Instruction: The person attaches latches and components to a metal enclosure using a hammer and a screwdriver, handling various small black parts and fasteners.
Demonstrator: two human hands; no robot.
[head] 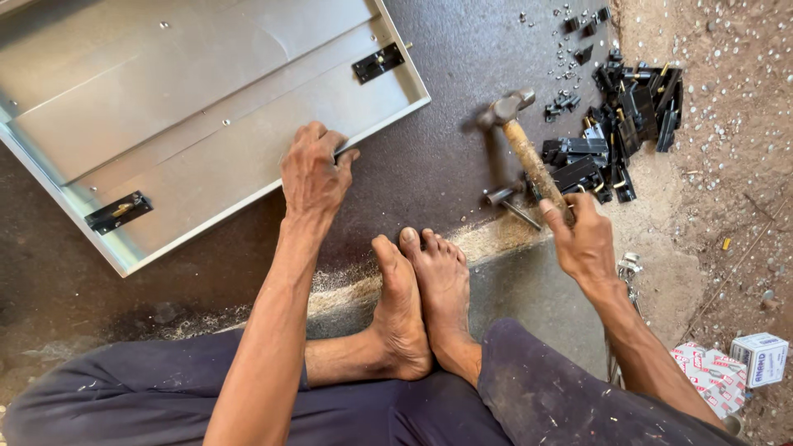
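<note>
The hammer (pixel 523 140) lies tilted over the dark floor (pixel 462 58), head toward eleven o'clock. The right hand (pixel 585 238) has its fingers wrapped tight round the wooden handle's lower end, forearm reaching up from five o'clock. The left hand (pixel 312 172), arm straight, curls its fingers over the near rim of the grey metal panel (pixel 190 107). Black latches (pixel 615 132) are heaped at the hammer's two o'clock.

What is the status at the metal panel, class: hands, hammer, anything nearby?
Left hand grips metal panel edge. Right hand holds hammer, head raised beside panel. Black latch parts piled right; bare feet between hands.
</note>
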